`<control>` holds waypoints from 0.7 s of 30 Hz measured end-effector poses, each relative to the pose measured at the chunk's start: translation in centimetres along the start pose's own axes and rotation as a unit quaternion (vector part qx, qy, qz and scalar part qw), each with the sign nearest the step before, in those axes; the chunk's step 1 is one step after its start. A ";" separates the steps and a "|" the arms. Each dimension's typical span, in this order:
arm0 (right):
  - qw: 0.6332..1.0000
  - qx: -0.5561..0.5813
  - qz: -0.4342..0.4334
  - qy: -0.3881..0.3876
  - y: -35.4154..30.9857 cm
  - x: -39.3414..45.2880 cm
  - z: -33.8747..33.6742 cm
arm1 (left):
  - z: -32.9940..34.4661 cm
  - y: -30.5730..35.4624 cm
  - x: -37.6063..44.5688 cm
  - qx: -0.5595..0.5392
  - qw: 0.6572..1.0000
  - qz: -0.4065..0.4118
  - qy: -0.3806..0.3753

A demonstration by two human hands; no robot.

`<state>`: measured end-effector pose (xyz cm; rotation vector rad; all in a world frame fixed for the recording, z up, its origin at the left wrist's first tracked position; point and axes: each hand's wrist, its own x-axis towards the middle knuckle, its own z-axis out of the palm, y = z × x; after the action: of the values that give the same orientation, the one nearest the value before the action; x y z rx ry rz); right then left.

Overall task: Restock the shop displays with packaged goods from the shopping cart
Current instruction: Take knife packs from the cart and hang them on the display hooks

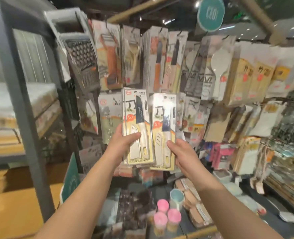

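I held two knife packs up before the display rack (194, 66). My left hand (123, 142) pinched the left pack (136, 125), thumb across its front; my right hand (180, 150) gripped the right pack (163, 130) by its edge. To hang them well, I judged each card's hole should meet a free hook. Both cards read "KITCHEN SERIES", with a red "5" price tag.

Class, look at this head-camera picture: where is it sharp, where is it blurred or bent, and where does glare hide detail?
Head view: sharpest at the centre, on the left knife pack held by the left hand; glare whitens the top of the right knife pack held by the right hand; the edges smear, as at the pink lids; the wide lens bends the grey post.
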<state>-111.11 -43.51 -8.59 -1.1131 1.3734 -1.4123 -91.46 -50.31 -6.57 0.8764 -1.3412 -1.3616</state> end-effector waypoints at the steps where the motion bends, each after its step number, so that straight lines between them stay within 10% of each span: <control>1: 1.000 -0.009 -0.005 0.005 -0.3 0.8 -0.1 | 0.1 0.5 0.9 0.005 1.000 0.005 -0.003; 21: 0.984 -0.084 -0.121 0.105 -13.3 11.5 -10.2 | 7.0 11.9 11.1 0.013 0.994 0.098 0.037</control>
<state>-123.64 -51.71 5.11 -1.3042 1.5718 -1.6503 -98.97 -57.89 7.57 0.7825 -1.3524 -1.1525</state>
